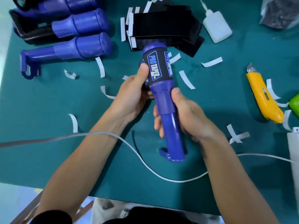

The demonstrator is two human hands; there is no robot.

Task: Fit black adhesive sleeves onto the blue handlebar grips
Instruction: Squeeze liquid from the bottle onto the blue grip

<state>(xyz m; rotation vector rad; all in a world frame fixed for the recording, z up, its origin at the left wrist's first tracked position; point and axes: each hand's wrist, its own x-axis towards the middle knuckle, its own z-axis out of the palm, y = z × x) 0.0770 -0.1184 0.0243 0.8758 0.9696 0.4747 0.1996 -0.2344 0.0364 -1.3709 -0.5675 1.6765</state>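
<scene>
I hold one blue handlebar grip (168, 110) upright over the green mat. A black sleeve (157, 68) printed "PRO TAPER" wraps its thick upper part. My left hand (134, 92) grips the sleeve from the left, thumb pressed on the print. My right hand (187, 115) holds the narrower blue shaft below, fingers curled round it. A pile of flat black sleeves (165, 28) lies behind the grip. Bare blue grips (84, 47) lie in a row at the far left.
A white glue bottle (216, 26) lies at the back right. A yellow utility knife (262, 96) rests on the right. Several white backing strips (186, 80) litter the green mat (48, 102). A white cable (145, 164) crosses the mat near my forearms.
</scene>
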